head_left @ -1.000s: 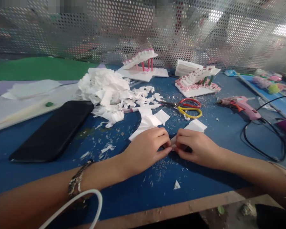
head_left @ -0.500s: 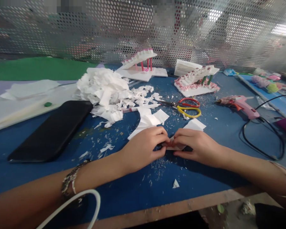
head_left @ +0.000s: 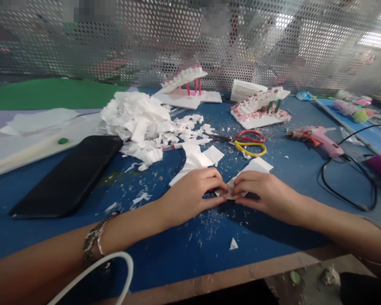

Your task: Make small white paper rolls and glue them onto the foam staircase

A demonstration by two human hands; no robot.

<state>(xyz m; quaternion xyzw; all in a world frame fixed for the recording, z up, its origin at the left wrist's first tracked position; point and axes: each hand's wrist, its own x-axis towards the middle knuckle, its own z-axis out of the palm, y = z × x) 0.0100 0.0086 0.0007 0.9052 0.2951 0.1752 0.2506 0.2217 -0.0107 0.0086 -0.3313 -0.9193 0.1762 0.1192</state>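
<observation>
White thin paper strip (head_left: pixel 230 193) lies low over the blue tabletop (head_left: pixel 178 250), between the two hands. Fingers of the left hand (head_left: pixel 195 195) pinch its left end, thumb below; those of the right hand (head_left: pixel 268 192) curl inward and pinch its right end. Left of them rests a flat black rectangular slab (head_left: pixel 68 178). Just beyond the hands lie a creased white paper sheet (head_left: pixel 197 159) and scissors with red and yellow handles (head_left: pixel 231 138). Farther are a crumpled white paper heap (head_left: pixel 139 116), a pink glue gun (head_left: pixel 325 139), two small white stair models (head_left: pixel 186 79) and a perforated metal screen (head_left: pixel 165 38).
</observation>
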